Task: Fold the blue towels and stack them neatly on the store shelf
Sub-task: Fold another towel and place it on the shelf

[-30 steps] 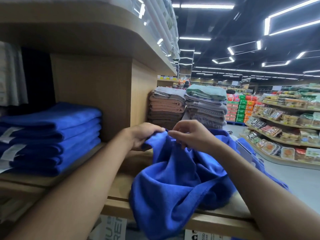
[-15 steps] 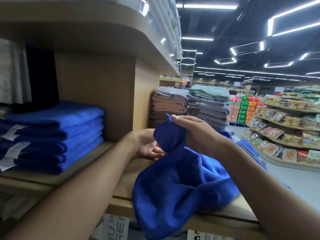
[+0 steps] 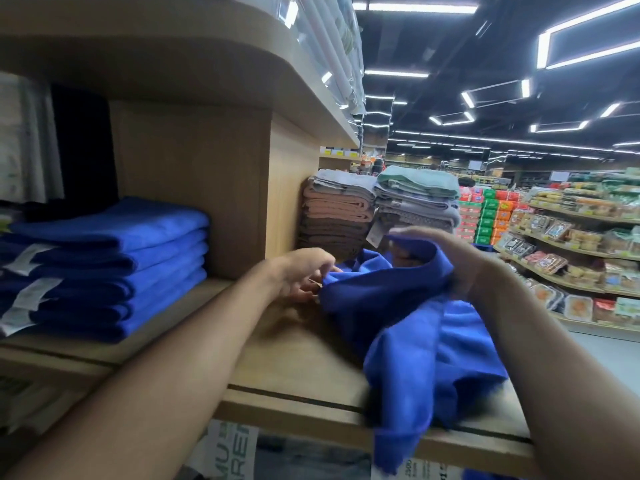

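A loose blue towel [image 3: 408, 327] lies bunched on the wooden shelf [image 3: 298, 362] and hangs over its front edge. My left hand [image 3: 301, 271] pinches the towel's left edge near a small tag. My right hand [image 3: 446, 258] holds the towel's upper fold, lifted above the shelf, with the cloth draped over its fingers. At the left, a stack of folded blue towels [image 3: 114, 268] with white labels sits in the shelf's compartment.
A wooden divider panel [image 3: 221, 188] stands between the blue stack and my hands. Stacks of brown, grey and green towels [image 3: 377, 209] stand behind the loose towel. An upper shelf overhangs. Food shelves [image 3: 571, 244] line the aisle at right.
My right hand has moved to the right and up with the towel's fold. My left hand has taken the towel's left edge, and the cloth is now spread wider between the hands.
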Demonstrator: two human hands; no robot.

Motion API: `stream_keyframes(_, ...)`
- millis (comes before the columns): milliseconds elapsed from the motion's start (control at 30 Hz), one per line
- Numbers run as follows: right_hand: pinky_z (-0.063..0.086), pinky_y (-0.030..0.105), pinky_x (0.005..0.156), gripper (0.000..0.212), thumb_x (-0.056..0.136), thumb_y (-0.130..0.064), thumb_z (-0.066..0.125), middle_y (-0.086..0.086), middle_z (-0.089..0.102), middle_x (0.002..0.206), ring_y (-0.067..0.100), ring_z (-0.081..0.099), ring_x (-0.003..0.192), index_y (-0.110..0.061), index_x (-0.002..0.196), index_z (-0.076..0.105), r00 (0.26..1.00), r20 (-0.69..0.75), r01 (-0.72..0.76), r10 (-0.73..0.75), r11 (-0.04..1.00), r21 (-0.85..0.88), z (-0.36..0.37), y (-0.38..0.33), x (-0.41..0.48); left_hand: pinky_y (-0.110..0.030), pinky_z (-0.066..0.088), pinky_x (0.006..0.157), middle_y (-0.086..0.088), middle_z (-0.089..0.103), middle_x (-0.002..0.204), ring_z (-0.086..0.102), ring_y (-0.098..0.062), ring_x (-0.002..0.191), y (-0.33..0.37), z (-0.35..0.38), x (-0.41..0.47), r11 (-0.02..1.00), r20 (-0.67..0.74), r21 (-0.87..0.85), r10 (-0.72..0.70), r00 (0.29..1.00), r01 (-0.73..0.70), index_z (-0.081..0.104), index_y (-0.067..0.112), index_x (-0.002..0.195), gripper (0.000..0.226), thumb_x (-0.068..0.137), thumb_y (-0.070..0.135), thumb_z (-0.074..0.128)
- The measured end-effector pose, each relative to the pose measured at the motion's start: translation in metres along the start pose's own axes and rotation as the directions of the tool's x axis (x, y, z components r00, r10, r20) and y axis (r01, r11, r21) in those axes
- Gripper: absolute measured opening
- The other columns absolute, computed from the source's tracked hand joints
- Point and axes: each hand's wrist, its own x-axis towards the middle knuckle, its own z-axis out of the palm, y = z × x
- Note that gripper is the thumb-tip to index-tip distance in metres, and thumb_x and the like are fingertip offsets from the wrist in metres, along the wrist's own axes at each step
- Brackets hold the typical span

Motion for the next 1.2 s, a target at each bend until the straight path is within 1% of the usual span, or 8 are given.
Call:
stream_keyframes(100, 0.056, 0.027, 0.072, 0.036, 0.074, -0.048, 0.076, 0.003, 0.077, 0.087, 0.009, 0.069, 0.077, -0.016, 0.089, 0.082, 0.962, -0.236, -0.245, 0.137, 0.818, -0.521, -0.018, 0.019, 0.008, -0.021, 0.03, 0.047, 0.0, 0.045, 0.059, 0.038, -0.015, 0.043, -0.001, -0.011, -0.006, 0.99, -0.038, 0.13, -0.045, 0.998, 0.049, 0.055, 0.022, 0.051, 0.02, 0.068, 0.025, 0.045)
stream_keyframes(200, 0.039, 0.03, 0.109, 0.036, 0.087, -0.051, 0.072, -0.008, 0.066, 0.124, 0.008, 0.056, 0.116, -0.028, 0.115, 0.072, 0.965, -0.259, -0.257, 0.036, 0.31, -0.915, -0.02, 0.029, 0.023, -0.028, 0.04, 0.061, -0.005, 0.059, 0.072, 0.051, -0.023, 0.064, -0.002, -0.013, 0.004, 0.958, -0.097, 0.287, 0.013, 0.995, 0.015, 0.066, 0.018, 0.071, 0.026, 0.081, 0.039, 0.054)
stream_keyframes(267, 0.03, 0.034, 0.118, 0.04, 0.093, -0.042, 0.069, -0.007, 0.056, 0.141, 0.012, 0.048, 0.132, -0.032, 0.131, 0.064, 0.975, -0.211, -0.223, 0.073, 0.249, -0.943, -0.018, 0.03, 0.028, -0.028, 0.04, 0.061, -0.009, 0.059, 0.069, 0.051, -0.024, 0.064, -0.008, -0.012, 0.015, 0.903, -0.232, 0.43, 0.125, 0.965, -0.013, 0.064, 0.014, 0.067, 0.027, 0.087, 0.032, 0.058)
stream_keyframes(467, 0.052, 0.018, 0.085, 0.02, 0.078, -0.033, 0.083, -0.006, 0.078, 0.103, 0.002, 0.068, 0.097, -0.032, 0.098, 0.082, 0.97, -0.083, -0.201, 0.228, 0.559, -0.804, -0.017, 0.028, 0.018, -0.037, 0.05, 0.073, -0.032, 0.064, 0.106, 0.064, -0.043, 0.102, -0.024, -0.01, 0.039, 0.86, -0.376, 0.51, 0.196, 0.906, 0.026, 0.066, -0.01, 0.095, 0.058, 0.094, 0.047, 0.056)
stream_keyframes(600, 0.055, 0.019, 0.07, 0.032, 0.084, -0.024, 0.077, -0.001, 0.077, 0.091, 0.006, 0.071, 0.08, -0.016, 0.114, 0.077, 0.933, 0.134, -0.178, 0.335, 0.751, -0.636, -0.009, 0.021, 0.012, -0.029, 0.041, 0.059, -0.02, 0.062, 0.071, 0.055, -0.038, 0.068, -0.027, -0.004, 0.046, 0.846, -0.325, 0.534, 0.21, 0.922, -0.005, 0.073, 0.007, 0.082, 0.056, 0.085, 0.062, 0.064)
stream_keyframes(800, 0.057, 0.02, 0.061, 0.016, 0.094, -0.008, 0.062, 0.006, 0.075, 0.091, 0.01, 0.071, 0.071, -0.01, 0.102, 0.076, 0.953, 0.293, 0.001, 0.083, 0.962, -0.274, -0.003, 0.014, 0.009, -0.041, 0.031, 0.112, -0.013, 0.052, 0.144, 0.043, -0.036, 0.135, -0.031, 0.004, 0.052, 0.578, -0.431, 0.786, 0.253, 0.866, 0.222, 0.062, 0.022, 0.131, 0.062, 0.089, 0.065, 0.051)
stream_keyframes(1000, 0.058, 0.027, 0.078, 0.016, 0.091, -0.014, 0.067, 0.008, 0.075, 0.097, 0.016, 0.071, 0.083, -0.011, 0.103, 0.076, 0.985, 0.17, 0.029, 0.012, 0.972, -0.232, -0.002, 0.029, 0.023, -0.026, 0.046, 0.072, -0.007, 0.064, 0.097, 0.059, -0.022, 0.091, -0.021, 0.005, 0.046, 0.96, -0.387, 0.206, 0.257, 0.886, -0.189, 0.061, 0.017, 0.097, 0.017, 0.085, 0.004, 0.061)
stream_keyframes(1200, 0.056, 0.02, 0.078, 0.021, 0.093, -0.013, 0.064, 0.003, 0.077, 0.098, 0.009, 0.07, 0.086, -0.009, 0.11, 0.075, 0.958, 0.014, 0.28, -0.285, 0.927, -0.252, 0.004, 0.03, 0.035, -0.028, 0.059, 0.064, -0.014, 0.068, 0.081, 0.067, -0.025, 0.069, 0.005, 0.004, 0.017, 0.698, 0.007, -0.699, 0.224, 0.975, -0.155, 0.07, 0.002, 0.092, 0.015, 0.092, 0.005, 0.055)
